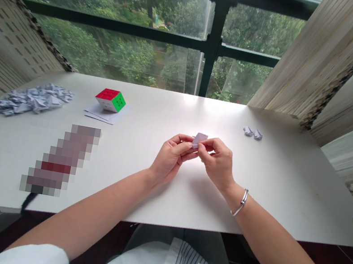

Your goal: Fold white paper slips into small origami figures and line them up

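Note:
A small folded piece of white paper [200, 139] is held between both hands, a little above the white table [111, 193]. My left hand [171, 156] pinches its left side between thumb and fingers. From the right, my right hand [217, 161] grips the lower right edge with thumb and forefinger. One flap of the paper stands up above the fingertips; its lower part is hidden behind them. Two small folded paper pieces [253, 133] lie on the table beyond my right hand.
At the far left lies a heap of folded paper pieces [35, 100]. A puzzle cube [110, 100] rests on flat paper sheets [110, 118]. Nearer on the left is a pixelated object [60, 161] with a dark strap. A window [125, 50] and curtains [313, 51] border the table.

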Action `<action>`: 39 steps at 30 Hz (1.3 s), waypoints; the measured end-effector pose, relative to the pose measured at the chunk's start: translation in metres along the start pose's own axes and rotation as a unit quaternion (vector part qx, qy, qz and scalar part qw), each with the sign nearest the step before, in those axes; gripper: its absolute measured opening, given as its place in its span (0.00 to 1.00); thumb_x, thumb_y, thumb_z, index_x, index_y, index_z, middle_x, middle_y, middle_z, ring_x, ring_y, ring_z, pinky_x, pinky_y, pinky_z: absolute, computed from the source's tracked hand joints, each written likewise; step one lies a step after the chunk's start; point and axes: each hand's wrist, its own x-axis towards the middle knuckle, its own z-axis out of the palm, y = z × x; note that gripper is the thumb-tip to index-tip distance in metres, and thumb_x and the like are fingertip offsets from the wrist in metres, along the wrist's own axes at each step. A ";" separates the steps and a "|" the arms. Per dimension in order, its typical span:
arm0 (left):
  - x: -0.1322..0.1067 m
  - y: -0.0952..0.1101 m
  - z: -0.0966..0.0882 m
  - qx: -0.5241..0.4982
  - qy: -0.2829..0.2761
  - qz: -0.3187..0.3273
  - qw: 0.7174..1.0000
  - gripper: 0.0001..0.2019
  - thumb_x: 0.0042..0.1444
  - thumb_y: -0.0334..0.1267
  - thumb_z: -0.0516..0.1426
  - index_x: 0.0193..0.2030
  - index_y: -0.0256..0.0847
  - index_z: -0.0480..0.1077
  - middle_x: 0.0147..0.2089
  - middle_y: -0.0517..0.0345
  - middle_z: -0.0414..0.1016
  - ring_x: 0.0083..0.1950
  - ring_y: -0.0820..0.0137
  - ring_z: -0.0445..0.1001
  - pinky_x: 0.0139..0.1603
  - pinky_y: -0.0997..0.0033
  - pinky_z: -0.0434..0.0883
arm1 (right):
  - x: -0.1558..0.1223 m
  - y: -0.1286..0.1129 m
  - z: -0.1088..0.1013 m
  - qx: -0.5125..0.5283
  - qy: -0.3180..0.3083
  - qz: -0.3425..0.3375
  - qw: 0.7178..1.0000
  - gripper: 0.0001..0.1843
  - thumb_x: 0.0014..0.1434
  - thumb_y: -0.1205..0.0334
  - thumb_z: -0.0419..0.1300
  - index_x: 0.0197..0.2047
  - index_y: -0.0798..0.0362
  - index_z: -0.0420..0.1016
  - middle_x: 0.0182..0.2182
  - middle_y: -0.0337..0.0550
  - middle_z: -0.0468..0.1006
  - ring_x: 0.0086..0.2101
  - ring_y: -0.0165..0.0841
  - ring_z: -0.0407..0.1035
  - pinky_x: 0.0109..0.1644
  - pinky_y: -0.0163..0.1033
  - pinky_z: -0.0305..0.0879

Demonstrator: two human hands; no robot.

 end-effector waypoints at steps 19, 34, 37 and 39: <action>0.006 -0.013 -0.004 0.013 0.059 0.048 0.997 0.13 0.44 0.35 0.70 0.36 0.36 0.74 0.32 0.58 0.79 0.35 0.71 0.79 0.46 0.65 0.77 | 0.003 -0.002 0.005 0.143 -0.028 0.190 0.971 0.11 0.53 0.54 0.65 0.32 0.54 0.76 0.29 0.40 0.79 0.29 0.30 0.72 0.27 0.32 0.71; 0.005 -0.015 -0.005 0.037 0.074 0.055 0.995 0.16 0.43 0.37 0.71 0.36 0.36 0.73 0.31 0.58 0.79 0.33 0.71 0.79 0.45 0.65 0.76 | 0.005 -0.003 0.004 0.205 -0.044 0.246 0.946 0.19 0.49 0.47 0.69 0.30 0.55 0.75 0.27 0.42 0.78 0.29 0.31 0.73 0.26 0.32 0.70; 0.005 -0.015 -0.005 0.049 0.066 0.060 0.995 0.17 0.42 0.37 0.72 0.36 0.36 0.72 0.32 0.58 0.79 0.34 0.70 0.79 0.48 0.62 0.76 | 0.005 -0.004 0.004 0.198 -0.043 0.248 0.947 0.20 0.50 0.46 0.69 0.30 0.55 0.75 0.27 0.42 0.78 0.29 0.31 0.73 0.26 0.32 0.69; 0.005 -0.014 -0.005 0.045 0.066 0.064 0.995 0.17 0.42 0.37 0.72 0.35 0.36 0.71 0.32 0.58 0.79 0.34 0.70 0.79 0.49 0.60 0.76 | 0.005 -0.005 0.004 0.203 -0.048 0.248 0.946 0.20 0.51 0.46 0.68 0.31 0.56 0.75 0.28 0.43 0.78 0.30 0.32 0.73 0.26 0.32 0.70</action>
